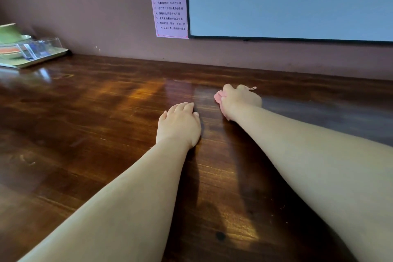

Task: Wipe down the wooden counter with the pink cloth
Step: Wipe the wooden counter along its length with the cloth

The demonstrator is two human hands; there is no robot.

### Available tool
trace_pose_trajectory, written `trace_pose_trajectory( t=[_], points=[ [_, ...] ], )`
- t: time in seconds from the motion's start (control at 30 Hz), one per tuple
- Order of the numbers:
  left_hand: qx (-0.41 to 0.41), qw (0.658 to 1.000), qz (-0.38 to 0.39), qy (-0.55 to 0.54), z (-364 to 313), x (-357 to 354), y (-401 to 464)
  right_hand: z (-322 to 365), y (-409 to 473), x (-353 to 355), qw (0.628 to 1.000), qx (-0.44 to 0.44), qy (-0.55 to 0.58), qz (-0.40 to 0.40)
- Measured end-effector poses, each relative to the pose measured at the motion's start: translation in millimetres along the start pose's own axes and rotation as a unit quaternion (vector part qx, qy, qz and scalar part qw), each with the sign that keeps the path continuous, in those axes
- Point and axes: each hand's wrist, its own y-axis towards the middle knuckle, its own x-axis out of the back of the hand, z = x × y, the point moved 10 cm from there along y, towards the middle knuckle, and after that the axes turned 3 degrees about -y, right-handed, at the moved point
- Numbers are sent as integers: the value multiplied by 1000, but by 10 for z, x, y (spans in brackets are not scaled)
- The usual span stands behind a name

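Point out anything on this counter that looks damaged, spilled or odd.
A small dark spot marks the wooden counter near its front edge, like a stain or knot. Nothing looks spilled; the right hand holds the pink cloth.

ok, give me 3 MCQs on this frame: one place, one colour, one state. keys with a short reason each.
1. Where is the tray?
A. far left, by the wall
B. under the screen
C. at the near edge

2. What colour is the cloth?
A. blue
B. pink
C. white

3. What is the left hand doing?
A. gripping the cloth
B. lifting a bowl
C. resting flat on the counter

Key:
1 A, it sits at the far left against the wall.
2 B, pink shows under the right hand.
3 C, its fingers lie flat, holding nothing.
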Motion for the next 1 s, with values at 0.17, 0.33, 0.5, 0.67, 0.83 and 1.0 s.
trace_pose_trajectory(
  t=[0.17, 0.33, 0.5, 0.67, 0.83, 1.0],
  points=[
    [-9, 999, 3, -51, -49, 39, -27, 398, -560, -1, 963, 235, 132, -12],
    [-81, 993, 2, -85, -226, 134, -152, -120, -478, -15, 999, 40, 20, 17],
    [-51, 991, 70, -105, -220, 41, -142, 230, -1022, -7, 977, 201, 72, -6],
    [-44, 996, 77, -6, -249, -16, -184, -290, -927, 75, 993, 82, 74, -34],
    [-14, 990, 47, -129, -739, -67, -199, -165, -1169, -57, 988, 145, 39, -24],
    [-91, 985, 30, -146, -1147, -149, -375, -991, -1034, 41, 998, 29, 54, -25]
  ],
)
